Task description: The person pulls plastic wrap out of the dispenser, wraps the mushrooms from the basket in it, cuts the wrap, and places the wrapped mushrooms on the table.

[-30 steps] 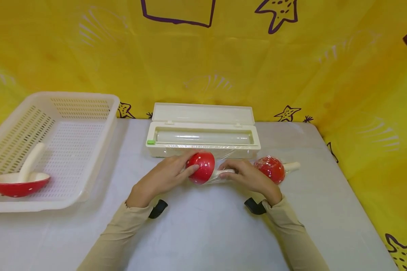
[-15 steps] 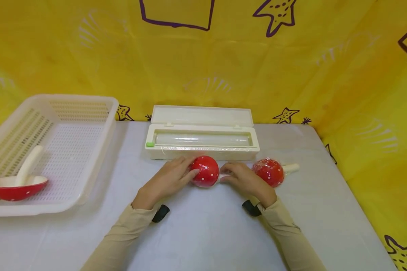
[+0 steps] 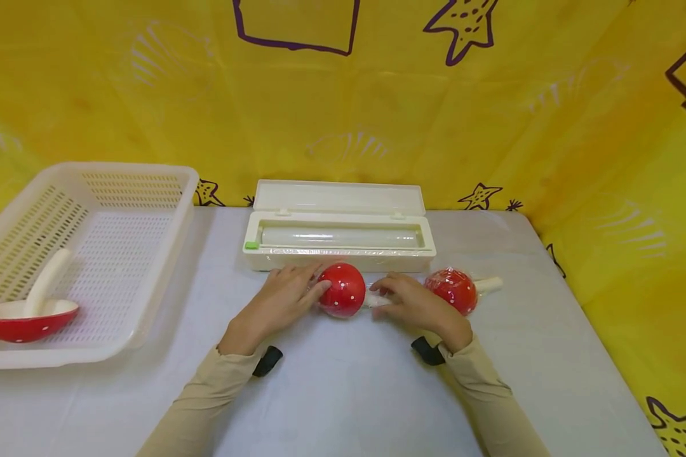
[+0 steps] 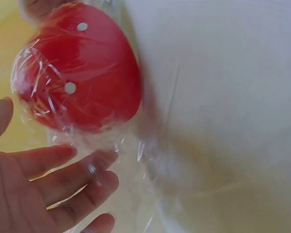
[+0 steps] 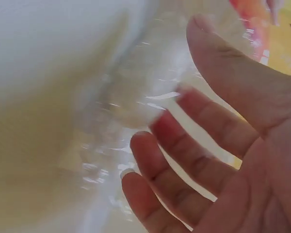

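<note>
A red ladle with white dots (image 3: 343,290) lies bowl-side down on the table in front of the wrap box, its pale handle (image 3: 375,299) pointing right. Clear cling film (image 4: 41,82) covers the bowl, with loose film spreading past it. My left hand (image 3: 282,304) is at the bowl's left side, fingers spread and touching the film in the left wrist view. Around the handle end, my right hand (image 3: 414,306) has thumb and fingers apart, with crinkled film (image 5: 160,97) between them. Just right of that hand rests a second red ladle (image 3: 453,291) wrapped in film.
A cream cling film box (image 3: 340,260) with its lid up stands behind the hands, holding a film roll (image 3: 340,237). At left is a white perforated basket (image 3: 166,266) with an unwrapped red ladle (image 3: 25,327) inside. A yellow patterned cloth (image 3: 343,95) hangs behind the table.
The ladle's bowl has turned to lie dome upward. My right fingers, earlier pinching the handle, have loosened from it, and my left fingers have eased back from the bowl.
</note>
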`<action>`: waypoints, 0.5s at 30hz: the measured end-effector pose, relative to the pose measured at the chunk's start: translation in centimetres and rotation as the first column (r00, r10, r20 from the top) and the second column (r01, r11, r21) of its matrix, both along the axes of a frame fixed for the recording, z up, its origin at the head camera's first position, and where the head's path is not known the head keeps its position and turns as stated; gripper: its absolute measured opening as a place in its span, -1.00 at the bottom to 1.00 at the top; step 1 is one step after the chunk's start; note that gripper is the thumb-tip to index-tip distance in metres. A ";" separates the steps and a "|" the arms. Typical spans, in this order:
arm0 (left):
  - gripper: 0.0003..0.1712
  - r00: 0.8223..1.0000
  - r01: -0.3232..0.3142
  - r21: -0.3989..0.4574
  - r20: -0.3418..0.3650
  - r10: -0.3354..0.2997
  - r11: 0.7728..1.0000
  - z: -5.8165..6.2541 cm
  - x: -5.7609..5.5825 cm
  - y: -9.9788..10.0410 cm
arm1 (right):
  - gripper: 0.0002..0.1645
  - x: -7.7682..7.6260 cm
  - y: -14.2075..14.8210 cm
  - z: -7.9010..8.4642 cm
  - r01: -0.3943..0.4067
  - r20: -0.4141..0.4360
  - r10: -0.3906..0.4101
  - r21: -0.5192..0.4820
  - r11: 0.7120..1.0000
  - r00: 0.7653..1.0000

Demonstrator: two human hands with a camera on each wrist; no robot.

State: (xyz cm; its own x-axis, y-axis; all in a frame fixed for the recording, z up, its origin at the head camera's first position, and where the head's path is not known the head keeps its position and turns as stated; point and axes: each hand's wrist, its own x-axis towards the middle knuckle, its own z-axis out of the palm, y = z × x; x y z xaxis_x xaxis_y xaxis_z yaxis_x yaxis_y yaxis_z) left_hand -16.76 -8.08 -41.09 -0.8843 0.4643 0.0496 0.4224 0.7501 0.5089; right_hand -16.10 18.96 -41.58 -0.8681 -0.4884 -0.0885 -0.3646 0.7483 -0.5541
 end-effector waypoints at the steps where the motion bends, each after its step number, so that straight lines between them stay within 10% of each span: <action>1: -0.40 1.000 0.002 0.005 -0.013 -0.002 1.000 0.1 0.0 -0.1 | -0.48 0.1 0.0 0.3 0.010 0.010 -0.010 -0.004 1.000 1.000; 7: -0.52 0.989 0.011 0.034 -0.149 -0.006 0.999 0.9 -0.3 -1.3 | -0.44 0.7 -0.2 1.5 0.031 0.016 -0.030 -0.068 0.997 0.999; 15: -0.49 0.949 -0.122 0.154 -0.272 0.160 0.981 2.0 -1.2 -3.3 | -0.51 1.0 -0.4 2.2 0.057 -0.029 -0.062 -0.131 0.990 0.998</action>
State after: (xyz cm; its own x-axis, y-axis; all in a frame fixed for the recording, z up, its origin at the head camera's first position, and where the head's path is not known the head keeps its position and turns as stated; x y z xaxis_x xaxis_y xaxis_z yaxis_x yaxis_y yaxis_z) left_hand -17.91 -11.40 -39.14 -0.8811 0.3078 0.3590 0.4578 0.7455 0.4844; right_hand -15.05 18.58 -39.41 -0.8973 -0.4414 0.0012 -0.3410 0.6916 -0.6367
